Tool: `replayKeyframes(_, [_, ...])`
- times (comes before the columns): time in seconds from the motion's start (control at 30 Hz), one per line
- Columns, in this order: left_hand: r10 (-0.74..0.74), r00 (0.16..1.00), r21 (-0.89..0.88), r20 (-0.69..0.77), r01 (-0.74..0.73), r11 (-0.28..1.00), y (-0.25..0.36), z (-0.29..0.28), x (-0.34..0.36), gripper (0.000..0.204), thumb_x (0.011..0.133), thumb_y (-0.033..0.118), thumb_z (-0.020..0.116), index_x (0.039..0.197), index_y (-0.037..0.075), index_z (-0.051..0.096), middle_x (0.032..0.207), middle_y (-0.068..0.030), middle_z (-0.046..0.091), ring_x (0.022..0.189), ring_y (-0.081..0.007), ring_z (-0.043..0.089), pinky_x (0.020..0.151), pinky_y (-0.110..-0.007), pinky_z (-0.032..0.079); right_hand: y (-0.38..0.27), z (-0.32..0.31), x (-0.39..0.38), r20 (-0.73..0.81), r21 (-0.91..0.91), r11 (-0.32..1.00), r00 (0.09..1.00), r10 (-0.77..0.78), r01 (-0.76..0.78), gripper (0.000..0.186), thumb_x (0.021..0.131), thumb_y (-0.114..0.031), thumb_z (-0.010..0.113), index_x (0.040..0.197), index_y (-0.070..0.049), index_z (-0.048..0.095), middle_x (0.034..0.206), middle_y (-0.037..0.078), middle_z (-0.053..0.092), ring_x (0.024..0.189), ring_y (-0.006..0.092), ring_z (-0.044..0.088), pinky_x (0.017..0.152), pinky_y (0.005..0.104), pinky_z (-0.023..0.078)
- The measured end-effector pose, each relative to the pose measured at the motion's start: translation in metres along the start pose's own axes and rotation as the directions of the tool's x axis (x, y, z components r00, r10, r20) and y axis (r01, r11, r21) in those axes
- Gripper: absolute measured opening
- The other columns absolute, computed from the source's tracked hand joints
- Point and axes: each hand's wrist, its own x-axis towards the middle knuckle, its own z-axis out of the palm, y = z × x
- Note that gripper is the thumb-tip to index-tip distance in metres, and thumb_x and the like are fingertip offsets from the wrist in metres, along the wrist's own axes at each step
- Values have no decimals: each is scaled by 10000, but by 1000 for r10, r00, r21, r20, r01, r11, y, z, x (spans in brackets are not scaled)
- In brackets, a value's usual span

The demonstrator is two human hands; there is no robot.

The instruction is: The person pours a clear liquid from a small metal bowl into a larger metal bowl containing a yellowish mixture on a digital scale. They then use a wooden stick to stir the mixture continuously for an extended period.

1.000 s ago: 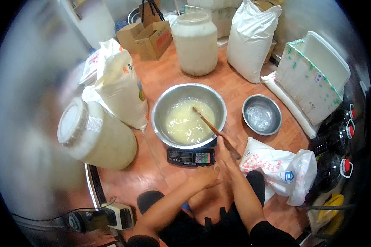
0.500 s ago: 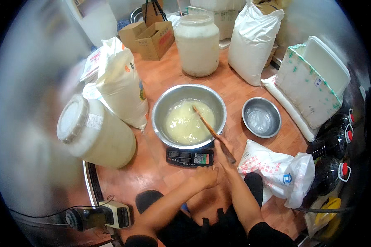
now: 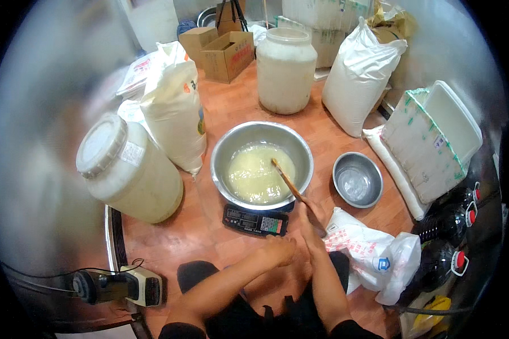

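Observation:
A large steel bowl [image 3: 223,150] of pale yellow liquid [image 3: 249,175] sits on a black digital scale [image 3: 246,221]. My right hand [image 3: 311,217] is closed on a long wooden stick [image 3: 285,177] at the bowl's near right, with the stick's far end at the liquid. My left hand [image 3: 280,248] hangs just in front of the scale with curled fingers; whatever it holds, if anything, is hidden. To the right is a smaller steel bowl [image 3: 357,178], which looks to hold only something clear.
Plastic drums [image 3: 133,172] stand left and behind, with white sacks [image 3: 172,113] around. Cardboard boxes [image 3: 223,59] are at the back. A foam box [image 3: 421,141] and dark bottles [image 3: 435,263] line the right, near a printed sack [image 3: 362,251]. A corded appliance [image 3: 141,285] is lower left.
The stick's far end has moved slightly right and nearer to me within the bowl. The whole view has shifted a little. My hands keep about the same places.

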Motion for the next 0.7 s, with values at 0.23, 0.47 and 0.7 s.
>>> replayKeyframes(0.23, [-8, 993, 23, -119, 11, 1000, 1, 15, 19, 503, 888, 383, 614, 1217, 6, 564, 1133, -209, 674, 1013, -370, 675, 816, -539, 515, 51, 33, 11, 150, 159, 985, 988, 47, -71, 273, 957, -140, 630, 1154, 46, 669, 1010, 108, 708, 934, 177, 664, 849, 292, 518])
replayKeyframes(0.47, [4, 981, 52, -196, 6, 999, 1, 23, 6, 478, 879, 392, 627, 1171, 14, 598, 1099, -172, 693, 976, -336, 688, 763, -520, 526, 6, -32, -26, 91, -15, 996, 992, 85, -84, 277, 967, -155, 616, 1186, 7, 669, 1033, 71, 694, 955, 165, 646, 856, 301, 514])
replayKeyframes(0.7, [22, 994, 63, -103, -16, 998, 11, 1, 18, 504, 907, 420, 616, 1198, 9, 590, 1151, -187, 679, 1019, -345, 683, 772, -528, 531, 91, 26, 27, 59, 297, 931, 977, 205, -214, 292, 981, -151, 612, 1205, 33, 649, 1113, 81, 671, 1005, 152, 612, 871, 269, 493])
